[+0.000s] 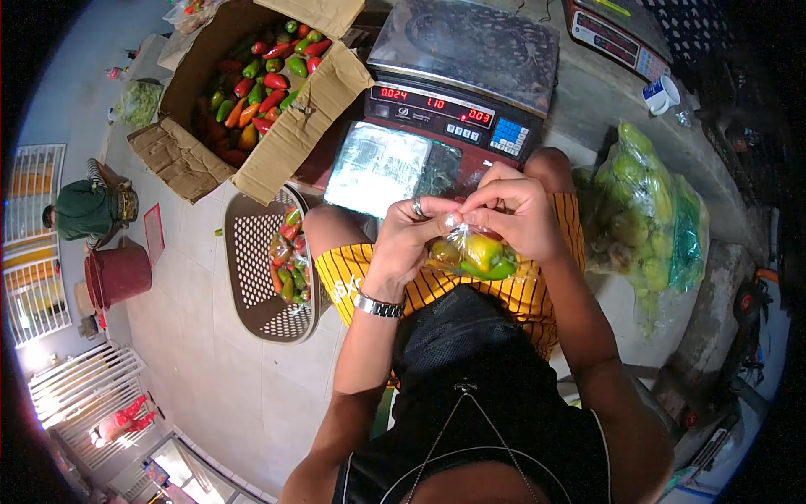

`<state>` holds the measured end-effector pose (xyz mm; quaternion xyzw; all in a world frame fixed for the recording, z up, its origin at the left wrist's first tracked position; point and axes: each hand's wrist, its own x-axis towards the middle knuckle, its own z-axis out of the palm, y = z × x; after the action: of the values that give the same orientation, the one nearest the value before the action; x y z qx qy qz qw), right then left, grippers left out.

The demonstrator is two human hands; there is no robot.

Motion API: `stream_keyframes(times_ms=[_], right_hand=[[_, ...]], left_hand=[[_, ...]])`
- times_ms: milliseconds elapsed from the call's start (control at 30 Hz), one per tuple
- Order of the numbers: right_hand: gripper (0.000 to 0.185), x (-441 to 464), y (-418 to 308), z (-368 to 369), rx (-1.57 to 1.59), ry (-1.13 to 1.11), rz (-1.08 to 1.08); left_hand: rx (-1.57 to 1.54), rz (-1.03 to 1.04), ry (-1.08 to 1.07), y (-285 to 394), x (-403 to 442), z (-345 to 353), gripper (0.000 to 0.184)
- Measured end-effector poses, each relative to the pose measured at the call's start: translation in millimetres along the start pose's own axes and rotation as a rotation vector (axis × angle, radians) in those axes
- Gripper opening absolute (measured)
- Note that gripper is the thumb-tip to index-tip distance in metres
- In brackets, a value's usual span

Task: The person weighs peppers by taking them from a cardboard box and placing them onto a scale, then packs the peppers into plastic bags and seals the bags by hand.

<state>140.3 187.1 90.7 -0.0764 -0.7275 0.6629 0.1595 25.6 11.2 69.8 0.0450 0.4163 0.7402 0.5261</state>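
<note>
Two hands at it here: left hand (409, 231) and right hand (516, 210), both with fingertips pinched together on the gathered neck of one clear pepper bag (477, 254), right above the striped shorts (533, 307)! Outward now: one large scale (457, 63), one pepper-filled cardboard box (306, 122), one basket (248, 252), then a second scale (617, 42) and one mug (659, 97).

pale tiled floor (197, 344), light-blue wall (71, 92), bright daylight at white slatted windows (84, 391).
</note>
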Motion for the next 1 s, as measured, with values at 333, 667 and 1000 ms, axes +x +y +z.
stream_keyframes(times_ms=[333, 667, 1000], right_hand=[[0.038, 16, -6, -12, -0.027, -0.115, 0.111], [0.019, -8, 4, 42, -0.337, 0.153, 0.207], [0.028, -18, 40, 45, -0.495, 0.329, -0.177]], left_hand=[[0.354, -0.031, -0.115, 11, -1, 0, 0.009], [1.258, 0.507, 0.269, -16, 21, 1, 0.012], [0.478, 0.231, 0.258, -28, 22, -5, 0.010]])
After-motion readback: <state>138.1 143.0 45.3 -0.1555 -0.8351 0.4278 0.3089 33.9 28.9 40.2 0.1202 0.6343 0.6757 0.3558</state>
